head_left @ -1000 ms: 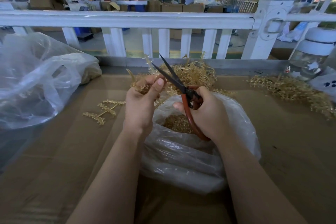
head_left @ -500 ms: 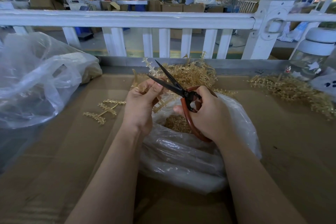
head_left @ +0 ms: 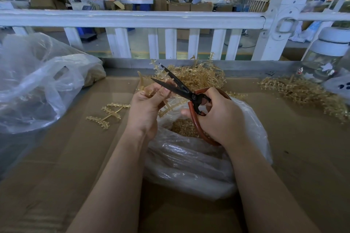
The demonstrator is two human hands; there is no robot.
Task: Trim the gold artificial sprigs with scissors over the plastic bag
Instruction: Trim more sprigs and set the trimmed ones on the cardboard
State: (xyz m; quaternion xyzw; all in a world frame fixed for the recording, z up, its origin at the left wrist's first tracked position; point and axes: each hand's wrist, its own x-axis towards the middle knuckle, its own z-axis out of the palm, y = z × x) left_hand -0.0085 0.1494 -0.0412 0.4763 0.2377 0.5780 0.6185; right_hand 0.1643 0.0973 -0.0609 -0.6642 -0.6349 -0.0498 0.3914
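Observation:
My left hand (head_left: 145, 108) pinches a gold sprig (head_left: 166, 107) whose branches stick up past my fingers and hang down over the bag. My right hand (head_left: 221, 117) grips the red-handled scissors (head_left: 181, 89); their black blades are spread apart around the sprig just above my left thumb. Below both hands sits a clear plastic bag (head_left: 189, 161) with gold trimmings (head_left: 184, 127) inside. A heap of gold sprigs (head_left: 197, 76) lies behind the hands.
A large crumpled plastic bag (head_left: 37, 85) fills the left of the cardboard-covered table (head_left: 66, 166). A loose sprig (head_left: 108, 113) lies left of my hand. More sprigs (head_left: 303, 92) and a glass jar (head_left: 323, 58) sit at right. A white railing (head_left: 170, 19) runs behind.
The scissor blades have opened wider and tipped lower toward my left thumb. My left hand has turned the sprig, and its branches have shifted.

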